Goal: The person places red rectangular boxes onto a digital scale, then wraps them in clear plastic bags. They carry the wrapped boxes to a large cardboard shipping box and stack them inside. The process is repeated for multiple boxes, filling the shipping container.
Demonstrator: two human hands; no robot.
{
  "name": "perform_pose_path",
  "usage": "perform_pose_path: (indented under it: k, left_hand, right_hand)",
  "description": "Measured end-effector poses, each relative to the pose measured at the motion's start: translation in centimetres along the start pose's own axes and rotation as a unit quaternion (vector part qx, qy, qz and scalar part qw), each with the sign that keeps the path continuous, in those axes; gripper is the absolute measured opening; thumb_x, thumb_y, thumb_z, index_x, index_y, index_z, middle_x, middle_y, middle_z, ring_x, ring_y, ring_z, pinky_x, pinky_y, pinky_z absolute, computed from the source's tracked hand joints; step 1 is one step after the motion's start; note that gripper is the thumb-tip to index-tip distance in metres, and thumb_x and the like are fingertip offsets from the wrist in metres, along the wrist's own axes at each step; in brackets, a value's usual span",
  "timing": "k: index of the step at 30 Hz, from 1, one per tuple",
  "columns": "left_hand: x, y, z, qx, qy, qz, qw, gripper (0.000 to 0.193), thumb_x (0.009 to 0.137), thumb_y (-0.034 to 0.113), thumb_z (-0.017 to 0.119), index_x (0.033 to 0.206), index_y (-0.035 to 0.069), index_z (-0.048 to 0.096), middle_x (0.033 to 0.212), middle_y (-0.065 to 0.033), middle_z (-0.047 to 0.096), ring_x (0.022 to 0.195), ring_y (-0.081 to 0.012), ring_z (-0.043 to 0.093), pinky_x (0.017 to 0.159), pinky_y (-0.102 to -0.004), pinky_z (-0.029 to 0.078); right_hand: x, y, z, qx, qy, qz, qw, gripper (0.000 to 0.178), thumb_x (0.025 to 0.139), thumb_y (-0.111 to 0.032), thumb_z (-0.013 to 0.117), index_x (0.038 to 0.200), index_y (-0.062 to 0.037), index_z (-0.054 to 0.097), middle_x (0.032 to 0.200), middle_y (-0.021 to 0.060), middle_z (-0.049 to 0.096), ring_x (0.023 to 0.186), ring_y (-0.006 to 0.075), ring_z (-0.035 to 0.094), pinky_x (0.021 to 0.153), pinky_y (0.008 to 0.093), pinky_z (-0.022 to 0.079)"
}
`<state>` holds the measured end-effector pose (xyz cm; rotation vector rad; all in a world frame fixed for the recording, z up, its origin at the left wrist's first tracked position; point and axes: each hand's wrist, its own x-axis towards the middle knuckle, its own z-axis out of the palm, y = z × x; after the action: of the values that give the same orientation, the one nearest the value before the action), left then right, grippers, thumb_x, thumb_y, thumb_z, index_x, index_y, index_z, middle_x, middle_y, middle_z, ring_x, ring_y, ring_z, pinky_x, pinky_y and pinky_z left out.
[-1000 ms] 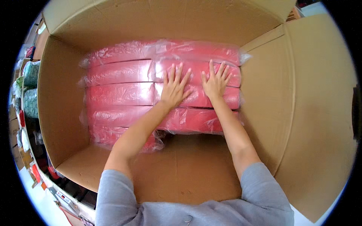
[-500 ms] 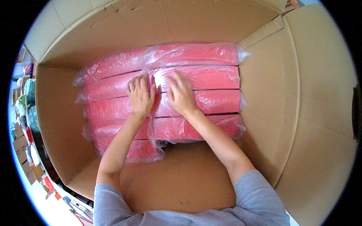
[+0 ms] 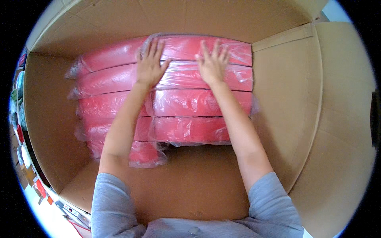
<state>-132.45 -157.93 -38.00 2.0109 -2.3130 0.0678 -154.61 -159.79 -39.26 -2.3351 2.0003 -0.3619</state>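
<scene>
Both hands, left hand point(image 3: 149, 65) and right hand point(image 3: 212, 65), press open-fingered on the plastic-wrapped red bundles point(image 3: 190, 103) at upper centre of the large brown cardboard box point(image 3: 285, 99); even, flat pressure should seat them best.

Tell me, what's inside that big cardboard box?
The cardboard box holds two side-by-side rows of pink packs in clear plastic. The left hand and right hand press flat on the far packs. Anything beneath the packs is covered.

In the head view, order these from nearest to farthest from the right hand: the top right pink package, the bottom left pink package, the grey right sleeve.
1. top right pink package: under the right hand.
2. bottom left pink package: lower left.
3. grey right sleeve: bottom edge.
</scene>
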Motion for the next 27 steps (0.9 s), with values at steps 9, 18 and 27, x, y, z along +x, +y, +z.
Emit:
perform_pose_path:
  k: [9,18,27]
  left_hand:
    - [-4.7,-12.4,-2.7,0.068,-0.048,0.07,0.994,0.056,0.096,0.04,0.041,0.145,0.013,0.032,0.149,-0.0073,0.034,0.135,-0.0272,0.035,0.112,-0.0493,0.023]
    - [-23.3,-16.4,-26.5,-0.077,-0.172,-0.149,0.971,0.048,0.093,0.026,0.052,0.137,0.008,0.043,0.131,-0.0184,0.052,0.122,-0.0339,0.048,0.106,-0.043,0.034]
    - [-39.3,-5.2,-33.1,-0.087,0.056,-0.32,0.942,0.036,0.099,0.025,0.035,0.118,0.003,0.056,0.128,-0.0141,0.052,0.134,-0.0323,0.033,0.111,-0.0456,0.023]
  right_hand:
    - [-10.3,-10.4,-6.8,0.352,-0.108,-0.317,0.874,0.016,0.083,-0.019,0.057,0.082,-0.0037,0.061,0.091,0.0135,0.063,0.088,0.0319,0.06,0.08,0.0422,0.048]
    - [-29.0,-1.4,0.5,0.179,-0.458,-0.143,0.859,0.028,0.088,-0.022,0.043,0.095,-0.0014,0.062,0.105,0.0269,0.059,0.1,0.0411,0.057,0.087,0.0506,0.044]
    - [-27.8,6.0,9.4,0.006,-0.468,-0.033,0.883,0.033,0.089,-0.023,0.043,0.101,-0.0002,0.064,0.113,0.0281,0.058,0.108,0.0403,0.056,0.093,0.049,0.042]
